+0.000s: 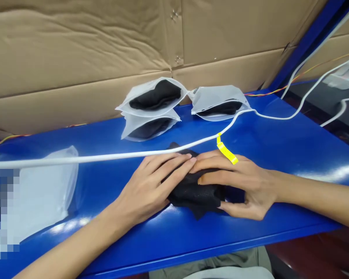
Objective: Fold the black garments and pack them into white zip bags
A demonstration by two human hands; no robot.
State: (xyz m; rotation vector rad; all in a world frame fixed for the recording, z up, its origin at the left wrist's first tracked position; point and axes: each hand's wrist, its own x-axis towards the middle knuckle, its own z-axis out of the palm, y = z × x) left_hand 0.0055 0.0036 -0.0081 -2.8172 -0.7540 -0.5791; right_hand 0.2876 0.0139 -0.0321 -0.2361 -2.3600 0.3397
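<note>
A folded black cloth (196, 193) lies on the blue table between my two hands. Over its left side, my left hand (158, 174) has its fingers long and close together on top, with the thumb low at the near left edge. My right hand (241, 180) grips the cloth's right side, its fingers curved over the top and its thumb at the near right corner. The fingertips of both hands meet near the far part of the cloth. Parts of the cloth are hidden under the fingers.
Behind my hands stand three open translucent bags, two at left (151, 112) and one at right (218, 95), with black fabric inside. At far left lies a whitish plastic bag (46, 193). A white cable (128, 155) with a yellow tag (227, 153) crosses the view. Cardboard (75, 50) lines the back.
</note>
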